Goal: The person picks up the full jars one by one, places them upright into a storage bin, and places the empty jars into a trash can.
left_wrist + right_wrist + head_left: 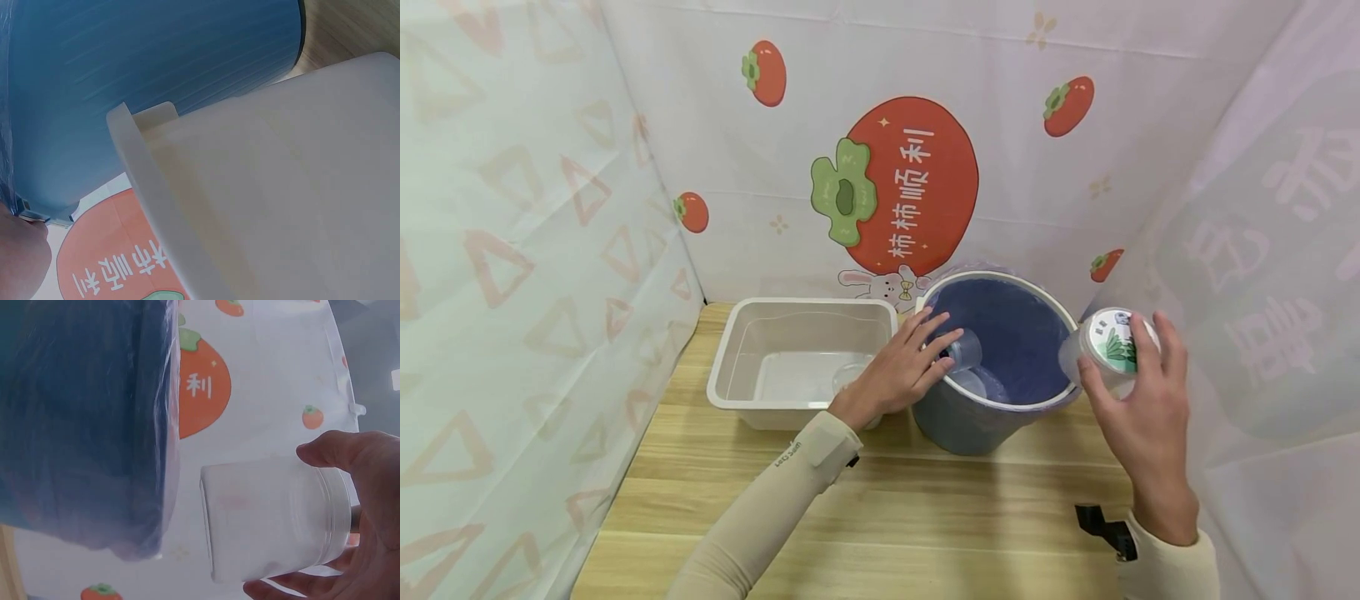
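My right hand (1150, 408) grips a clear plastic jar (269, 519) by its lidded end, just right of the bucket. Its white lid (1116, 337) carries a green plant print. Over the left rim of the lined blue bucket (955, 429) lies my left hand (898, 367), with its fingers extended across the edge. Below those fingers, inside the bucket, a clear jar (968, 352) lies tilted; whether the fingertips touch it I cannot tell. In the left wrist view only part of that hand (22, 256) shows beside the bucket rim.
A white rectangular tub (805, 404) stands left of the bucket, close to it. Inside is a clear round piece (846, 377), partly hidden by the left wrist. Both containers are on a wooden table (880, 517), with printed cloth walls (730, 142) behind and at the sides.
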{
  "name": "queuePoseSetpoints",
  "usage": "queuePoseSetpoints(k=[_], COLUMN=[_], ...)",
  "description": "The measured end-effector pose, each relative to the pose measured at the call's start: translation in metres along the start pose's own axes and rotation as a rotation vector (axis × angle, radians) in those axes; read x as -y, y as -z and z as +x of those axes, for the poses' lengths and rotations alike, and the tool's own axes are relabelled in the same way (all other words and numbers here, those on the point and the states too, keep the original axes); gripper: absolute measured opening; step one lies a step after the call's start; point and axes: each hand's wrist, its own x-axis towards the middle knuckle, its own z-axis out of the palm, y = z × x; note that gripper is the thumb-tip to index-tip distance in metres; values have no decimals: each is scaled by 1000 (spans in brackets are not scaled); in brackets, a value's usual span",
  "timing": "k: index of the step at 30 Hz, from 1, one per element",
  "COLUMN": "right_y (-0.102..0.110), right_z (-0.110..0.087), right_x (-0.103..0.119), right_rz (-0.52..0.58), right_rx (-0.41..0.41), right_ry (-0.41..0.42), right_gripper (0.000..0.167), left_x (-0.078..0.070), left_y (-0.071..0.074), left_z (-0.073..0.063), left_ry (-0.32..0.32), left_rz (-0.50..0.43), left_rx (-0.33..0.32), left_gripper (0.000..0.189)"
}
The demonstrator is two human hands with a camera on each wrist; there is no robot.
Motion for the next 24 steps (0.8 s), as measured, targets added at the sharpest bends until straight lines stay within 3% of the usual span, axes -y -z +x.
queuePoseSetpoints(k=[12,24], right_y=[-36,-64], right_z=[-1,-14], right_x=[18,21], right_rz=[37,-37], right_rx=[76,206], right_ry=[70,120], right_gripper=[80,79], left_x=[-1,0], left_y=[1,0], left_z=[0,-1], left_ry=[-14,3], left_rz=[8,4], left_rx=[-10,-10], left_gripper=[56,57])
